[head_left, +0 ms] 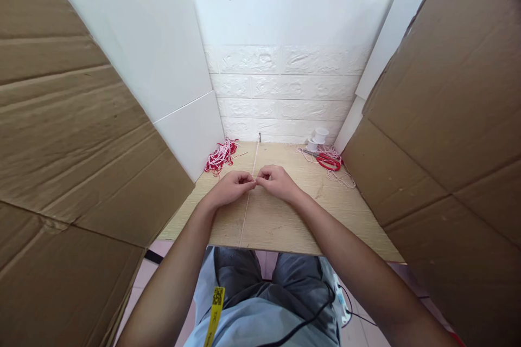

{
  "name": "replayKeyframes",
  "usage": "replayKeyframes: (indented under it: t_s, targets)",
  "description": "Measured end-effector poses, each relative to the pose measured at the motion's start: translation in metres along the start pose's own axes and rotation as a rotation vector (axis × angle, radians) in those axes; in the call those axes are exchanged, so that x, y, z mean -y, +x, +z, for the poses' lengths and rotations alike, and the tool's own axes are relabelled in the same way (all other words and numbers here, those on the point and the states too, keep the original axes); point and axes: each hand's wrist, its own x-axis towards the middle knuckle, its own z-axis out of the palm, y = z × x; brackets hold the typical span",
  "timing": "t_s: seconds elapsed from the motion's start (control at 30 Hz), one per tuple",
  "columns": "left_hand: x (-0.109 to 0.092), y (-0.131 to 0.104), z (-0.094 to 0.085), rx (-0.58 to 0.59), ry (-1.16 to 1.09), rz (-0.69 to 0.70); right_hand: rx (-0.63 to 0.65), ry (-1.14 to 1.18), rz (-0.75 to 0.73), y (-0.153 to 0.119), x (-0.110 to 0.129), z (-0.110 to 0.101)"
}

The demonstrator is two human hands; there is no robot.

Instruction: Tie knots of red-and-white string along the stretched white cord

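Note:
A thin pale cord (pixel 255 158) runs from a small dark nail (pixel 259 136) at the back of the wooden table toward the front edge. My left hand (pixel 233 186) and my right hand (pixel 277 181) meet over the middle of this cord. Both have thumb and fingers pinched together, the tips almost touching each other at the cord. Whatever fine detail lies between the fingertips is too small to make out, but the cord passes right there.
A heap of red and white cords (pixel 222 156) lies at the back left. Red-handled scissors (pixel 328 161), white spools (pixel 319 135) and loose pale cord (pixel 344 179) lie at the back right. Cardboard walls (pixel 89 119) flank the wooden table (pixel 280 227).

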Motion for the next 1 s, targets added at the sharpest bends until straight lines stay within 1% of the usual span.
replayKeyframes:
  t_s: [0.17,0.3,0.5,0.67,0.77,0.93,1.0]
  targets:
    - [0.002,0.002,-0.003,-0.059,-0.033,-0.072,-0.034,0.005,0.034,0.0,-0.001,-0.003]
    - [0.007,0.005,-0.004,-0.096,-0.042,-0.088,-0.067,0.043,0.068,0.001,-0.002,-0.006]
    - [0.008,0.005,-0.005,-0.09,-0.043,-0.102,-0.093,0.146,0.097,0.003,-0.007,-0.011]
    - [0.007,0.004,-0.005,-0.116,0.003,-0.108,-0.114,0.188,0.132,0.004,-0.012,-0.016]
    - [0.007,0.003,-0.003,-0.125,0.089,-0.109,-0.094,0.125,0.129,0.004,-0.015,-0.016]
    - [0.011,0.002,0.0,-0.116,0.259,-0.097,-0.07,-0.179,0.062,0.001,-0.015,-0.011]
    - [0.012,0.002,0.0,-0.122,0.308,-0.091,-0.054,-0.244,0.056,-0.001,-0.012,-0.01]
